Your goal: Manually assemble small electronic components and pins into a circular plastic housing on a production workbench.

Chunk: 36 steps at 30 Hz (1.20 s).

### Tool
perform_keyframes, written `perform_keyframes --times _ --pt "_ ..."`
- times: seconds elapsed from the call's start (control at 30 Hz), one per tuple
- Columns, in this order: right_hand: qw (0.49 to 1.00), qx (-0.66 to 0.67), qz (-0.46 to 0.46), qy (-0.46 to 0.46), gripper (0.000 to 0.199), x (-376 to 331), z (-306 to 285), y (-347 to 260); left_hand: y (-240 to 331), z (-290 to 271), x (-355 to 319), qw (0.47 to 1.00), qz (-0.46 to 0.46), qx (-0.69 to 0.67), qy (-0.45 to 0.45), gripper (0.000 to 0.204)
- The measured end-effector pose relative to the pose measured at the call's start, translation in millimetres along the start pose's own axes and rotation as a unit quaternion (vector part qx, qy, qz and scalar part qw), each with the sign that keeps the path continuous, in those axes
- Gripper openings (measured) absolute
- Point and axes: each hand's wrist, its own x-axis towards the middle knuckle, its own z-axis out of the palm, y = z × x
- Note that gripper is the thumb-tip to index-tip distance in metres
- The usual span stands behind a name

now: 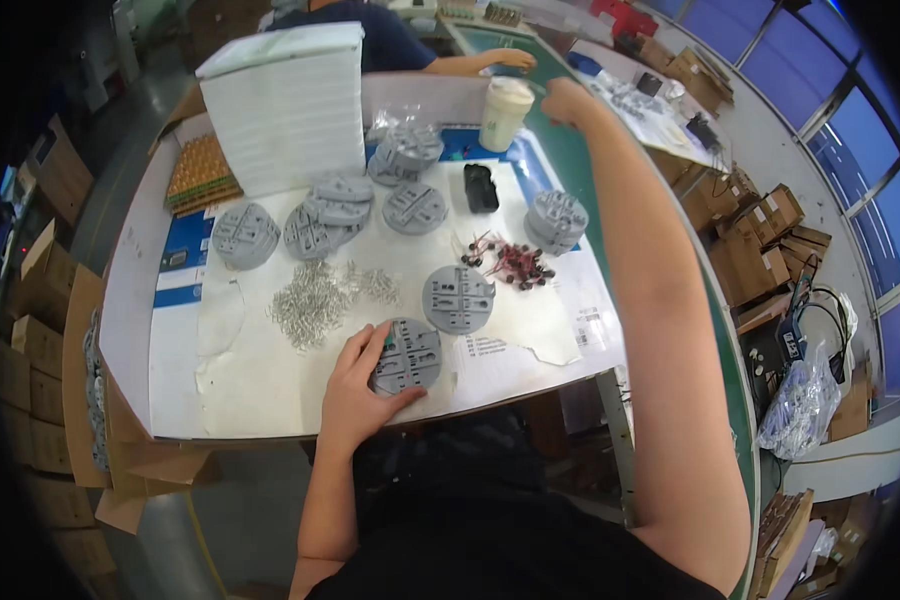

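Note:
My left hand [358,388] is closed round the near-left side of a grey round plastic disc [416,358] with slots and raised ribs, which lies at the table's front edge. A small green spot shows by the fingertips. My right arm stretches far out to the right, and my right hand [568,103] is over the green belt [545,150], fingers bent together; whatever they hold is hidden. A second slotted disc [459,299] lies just beyond the first. Past it is a heap of black parts with red wires [518,264]. To the left lies a pile of small silvery metal pieces [315,300].
Stacks of grey discs [330,215] stand along the back, another disc stack [556,222] at right. A black tray [480,189], a lidded cup [507,113] and a tall white foam stack [285,110] stand behind. Across the belt a co-worker's hand [510,59] reaches in.

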Motion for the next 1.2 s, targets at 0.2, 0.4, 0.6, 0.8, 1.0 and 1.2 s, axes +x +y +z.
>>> perform_keyframes --times 0.2,0.4,0.6,0.8,1.0,1.2 --pt "0.925 0.297 -0.237 0.019 0.021 -122.4 51.3 -60.7 1.2 -7.7 0.9 1.0 -0.004 -0.005 0.016 0.102" --pt "0.9 0.298 -0.316 -0.037 0.019 -259.2 138.7 -90.3 5.4 -16.9 8.5 0.997 -0.013 -0.074 -0.003 0.1" --pt "0.897 0.312 -0.308 -0.049 0.024 -293.9 164.4 -102.0 6.0 -18.3 3.7 0.996 -0.035 -0.073 -0.021 0.1" --pt "0.887 0.266 -0.377 -0.012 0.027 -307.8 173.9 -107.8 7.3 -16.8 2.2 0.997 -0.045 -0.062 -0.015 0.1" --pt "0.894 0.286 -0.343 0.04 0.027 -305.2 176.1 -114.3 10.2 -19.2 8.8 0.998 -0.02 -0.055 0.017 0.086" --pt "0.913 0.181 -0.356 0.089 0.027 -314.7 186.3 -116.4 2.2 -17.3 13.4 0.997 -0.024 -0.016 0.077 0.057"
